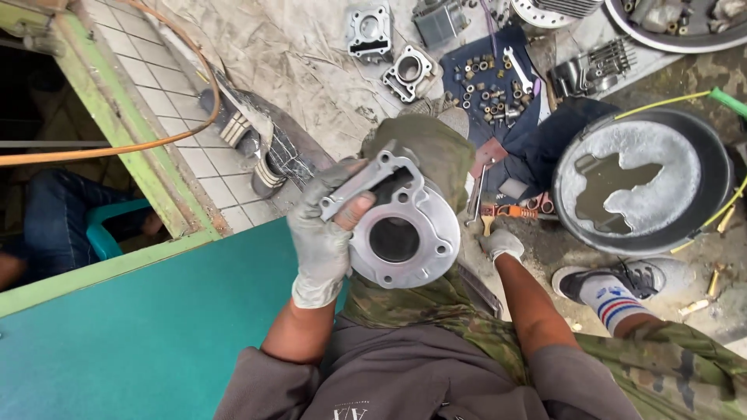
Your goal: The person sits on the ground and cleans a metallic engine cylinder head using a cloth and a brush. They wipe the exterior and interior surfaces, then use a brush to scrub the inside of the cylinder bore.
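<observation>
Aluminium cylinder (405, 233) sat clamped in our gloved left hand (320, 233); one-handed, it could slip while our right hand (502, 243) reached, grip unclear, toward the brush (510, 211).

One engine cylinder (405, 233) held up — two more cylinder parts (408, 74) on the floor, one black basin (720, 167), one brush (506, 211), one wrench (517, 69), two gloved hands (320, 233).

The gloved left hand (320, 233) grips a metal engine cylinder (401, 225); at three o'clock, the right hand (502, 243) reaches down beside a black basin (720, 167).
</observation>
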